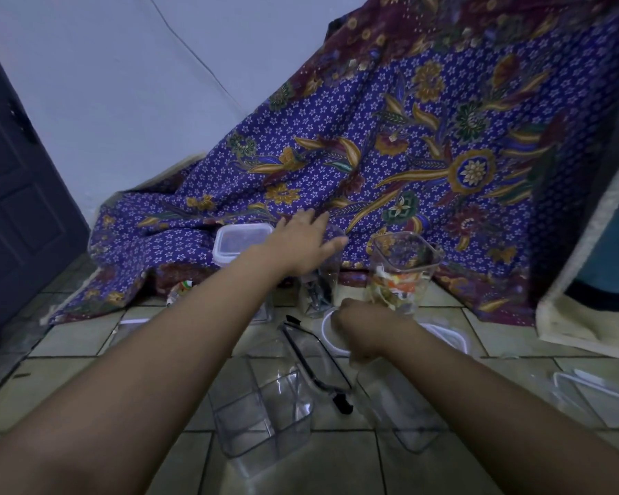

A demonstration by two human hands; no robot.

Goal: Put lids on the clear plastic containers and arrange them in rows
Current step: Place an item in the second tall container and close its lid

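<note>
My left hand (306, 241) reaches forward with fingers spread, resting on top of a tall clear container (322, 287) with dark items inside. To its left stands a lidded clear container (242, 246). To its right stands an open tall container (402, 273) with colourful wrappers in it. My right hand (360, 330) is low on the floor, fingers curled on a round white-rimmed lid (327, 334). Nearer me lie an empty divided container (261, 409), a black-rimmed lid (315, 355) and another empty clear container (397, 405).
A blue floral cloth (390, 155) drapes over something behind the containers. More white-rimmed lids lie on the tiled floor at right (447, 335) and far right (594, 394). A dark door (18, 194) is on the left, a cream mattress edge (586, 287) on the right.
</note>
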